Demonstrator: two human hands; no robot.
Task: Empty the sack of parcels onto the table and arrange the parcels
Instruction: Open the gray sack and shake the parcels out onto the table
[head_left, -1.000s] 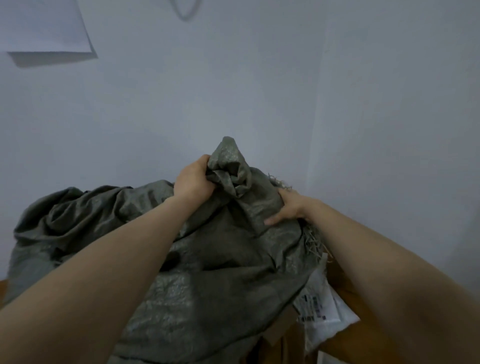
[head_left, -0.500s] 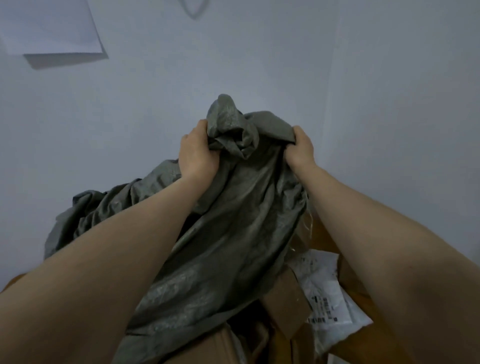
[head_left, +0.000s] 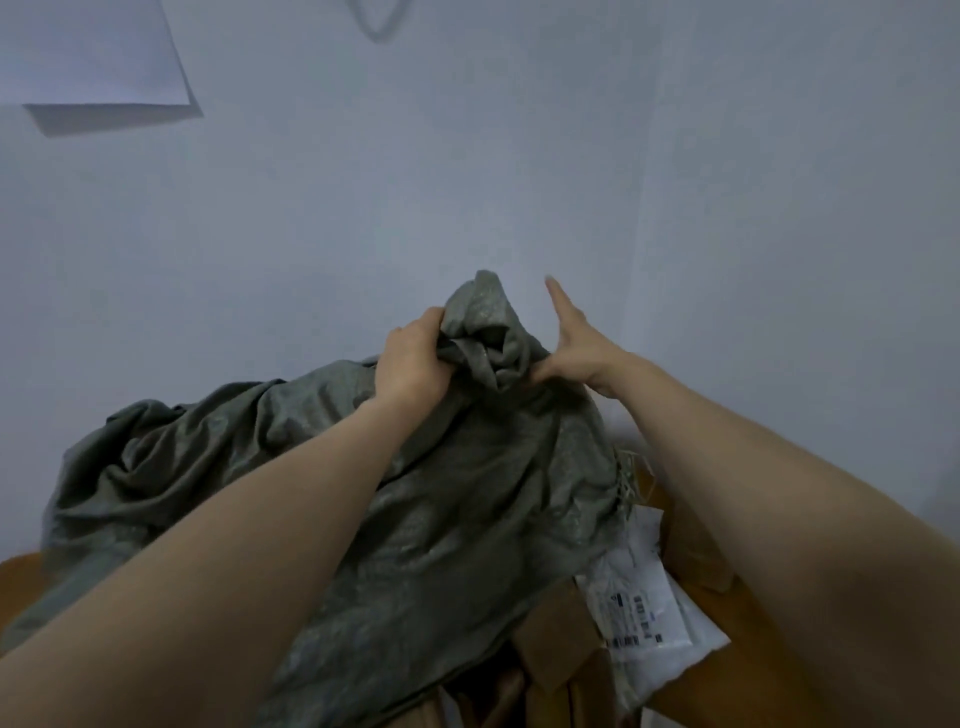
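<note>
Sack (head_left: 467, 519) covers parcels (head_left: 558, 636), white mailer (head_left: 649, 618) beside

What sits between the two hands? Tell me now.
The bunched top of the grey woven sack sits between the left hand, which grips it, and the right hand, seen in the head view.

Lighting is dim, cool and flat from above, casting a soft shadow below the paper sheet (head_left: 88, 52), with faint sheen on the sack (head_left: 441, 493), blur on the raised fingertip (head_left: 551, 287) of the right hand (head_left: 582, 348) and wide-angle stretching at the edges.
</note>
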